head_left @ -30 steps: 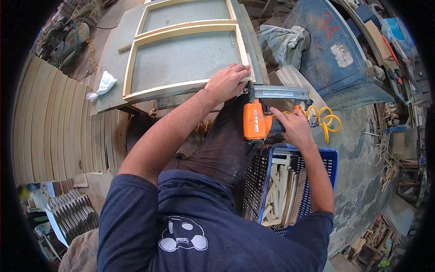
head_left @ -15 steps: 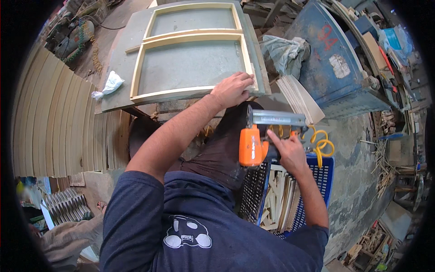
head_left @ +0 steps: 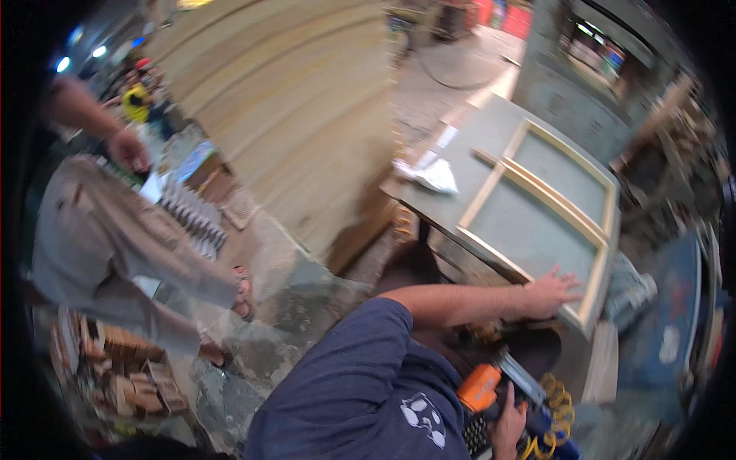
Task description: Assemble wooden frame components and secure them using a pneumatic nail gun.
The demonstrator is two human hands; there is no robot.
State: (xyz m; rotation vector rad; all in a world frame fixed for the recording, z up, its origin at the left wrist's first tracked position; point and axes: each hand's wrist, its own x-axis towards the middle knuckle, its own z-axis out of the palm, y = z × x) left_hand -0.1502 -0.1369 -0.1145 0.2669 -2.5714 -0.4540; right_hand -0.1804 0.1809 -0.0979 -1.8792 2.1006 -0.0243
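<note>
Far left, another person in light trousers (head_left: 115, 238) stood w/ a hand (head_left: 129, 151) out over a stack of pale slats (head_left: 192, 218) on the floor; blurred, so I couldn't tell what that hand held. Center was a big leaning stack of curved ply sheets (head_left: 299, 115). Right of that, the grey worktable (head_left: 491, 130) carried a crumpled white rag (head_left: 429, 175) near its left corner and the wooden frame (head_left: 537, 207), pale rails round two grey panels, lying flat along the table's near edge. My left hand (head_left: 548, 295) was spread flat, fingers wide, pressing on the frame's near corner at the table edge. My right hand (head_left: 510, 422) was wrapped round the grip of the orange nail gun (head_left: 491, 383), held low below the table edge, apart from the frame. Frame looked light but stiff, thin rails, prob. weak at the joints, so I judged it best held by the rails near a corner, not mid-span. Gun looked heavyish, nose-weighted; grip is the place to hold. Yellow coil hose (head_left: 556, 410) just right of it. Hard to make out: gun nose, my right fingers partly cut off at bottom edge, blue bin below mostly hidden, right side smeared by blur.
</note>
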